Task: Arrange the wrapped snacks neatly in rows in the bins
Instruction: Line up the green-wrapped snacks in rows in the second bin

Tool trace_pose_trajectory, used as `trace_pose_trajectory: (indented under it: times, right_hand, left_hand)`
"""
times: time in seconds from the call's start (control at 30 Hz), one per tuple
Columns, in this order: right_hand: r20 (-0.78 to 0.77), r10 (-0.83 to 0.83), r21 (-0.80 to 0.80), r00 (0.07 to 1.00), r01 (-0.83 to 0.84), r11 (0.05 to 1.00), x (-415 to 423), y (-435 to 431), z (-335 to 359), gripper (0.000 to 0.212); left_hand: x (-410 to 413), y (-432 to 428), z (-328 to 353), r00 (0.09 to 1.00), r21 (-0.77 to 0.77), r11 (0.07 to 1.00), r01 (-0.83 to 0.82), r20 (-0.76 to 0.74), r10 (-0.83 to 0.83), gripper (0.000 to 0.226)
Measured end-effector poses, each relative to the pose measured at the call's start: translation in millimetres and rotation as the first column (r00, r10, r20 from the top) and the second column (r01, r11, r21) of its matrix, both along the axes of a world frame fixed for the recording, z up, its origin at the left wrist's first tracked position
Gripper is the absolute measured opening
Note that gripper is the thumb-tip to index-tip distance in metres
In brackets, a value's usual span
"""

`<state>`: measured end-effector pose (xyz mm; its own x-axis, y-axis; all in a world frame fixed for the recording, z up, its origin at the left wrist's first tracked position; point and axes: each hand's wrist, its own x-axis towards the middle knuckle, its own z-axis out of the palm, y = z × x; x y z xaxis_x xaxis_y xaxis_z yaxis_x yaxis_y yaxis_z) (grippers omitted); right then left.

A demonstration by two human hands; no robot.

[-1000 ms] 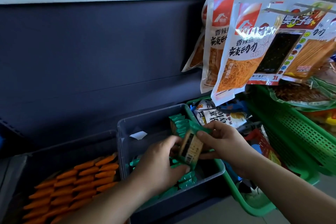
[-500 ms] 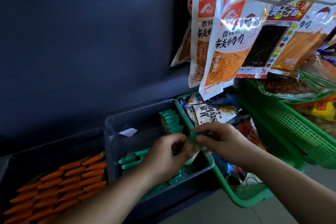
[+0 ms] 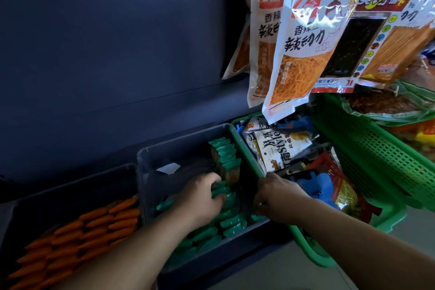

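Rows of green foil-wrapped snacks (image 3: 231, 221) lie crosswise, lower centre, under the left hand (image 3: 202, 197) gripping them in a grey plastic bin (image 3: 150, 179). Right hand (image 3: 275, 197) curls alongside, hold unclear.

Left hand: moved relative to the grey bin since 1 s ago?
Yes. Against the grey plastic bin, the left hand dropped from holding a packet above the bin down into it, fingers now curled over the green wrapped snacks.

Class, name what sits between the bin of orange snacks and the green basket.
In the head view, the grey bin of green wrapped snacks sits there, with the left hand gripping some.
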<state>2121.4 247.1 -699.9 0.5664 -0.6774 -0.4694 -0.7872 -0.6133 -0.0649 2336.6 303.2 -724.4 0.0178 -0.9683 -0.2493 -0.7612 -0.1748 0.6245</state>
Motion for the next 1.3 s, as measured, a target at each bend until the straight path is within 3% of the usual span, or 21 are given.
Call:
trace_pose_trajectory:
  times: [0.13,0.33,0.47,0.6,0.7,0.77,0.83,0.9,1.0,1.17,1.3]
  right_hand:
    - [0.145,-0.19,0.085,0.971,0.179,0.98,0,-11,3,0.03]
    - [0.529,-0.481,0.196,0.699,0.45,0.871,-2,-25,-6,0.035]
    - [0.588,-0.54,0.253,0.602,0.497,0.83,9,-28,-6,0.022]
    - [0.557,-0.556,0.271,0.617,0.498,0.824,8,-27,-5,0.015]
    - [0.563,-0.583,0.271,0.586,0.535,0.8,3,-27,0,0.007]
    - [0.615,-0.618,0.321,0.489,0.561,0.763,3,-26,8,0.015]
    - [0.649,-0.688,0.482,0.325,0.525,0.702,9,-22,20,0.03]
    - [0.65,-0.734,0.622,0.199,0.416,0.663,17,-17,32,0.028]
    - [0.643,-0.751,0.702,0.149,0.278,0.656,25,-5,55,0.007]
    - [0.561,-0.815,0.811,0.146,0.102,0.576,30,14,78,0.018]
    - [0.602,-0.793,0.783,0.096,0.123,0.609,31,21,83,0.011]
  left_hand:
    - [1,-26,-13,0.999,-0.057,0.998,-0.01,0.038,0.012,0.036]
    - [-10,-68,-42,0.996,-0.111,0.99,-0.088,-0.027,0.085,0.041]
    - [-19,-75,-56,0.989,-0.123,0.982,-0.144,-0.039,0.141,0.029]
    - [-24,-73,-55,0.985,-0.127,0.977,-0.17,-0.06,0.163,0.003]
    - [-23,-71,-37,0.984,-0.177,0.971,-0.164,-0.093,0.15,0.015]
    - [-20,-65,-10,0.976,-0.199,0.963,-0.181,-0.16,0.15,0.017]
    - [-16,-54,20,0.964,-0.223,0.955,-0.193,-0.226,0.142,0.019]
    - [-12,-38,49,0.938,-0.222,0.95,-0.22,-0.317,0.144,0.016]
    - [-11,-5,87,0.883,-0.184,0.94,-0.287,-0.432,0.184,0.008]
    - [-8,36,110,0.806,-0.18,0.885,-0.429,-0.518,0.286,0.007]
    - [-6,42,108,0.772,-0.137,0.904,-0.405,-0.581,0.258,0.013]
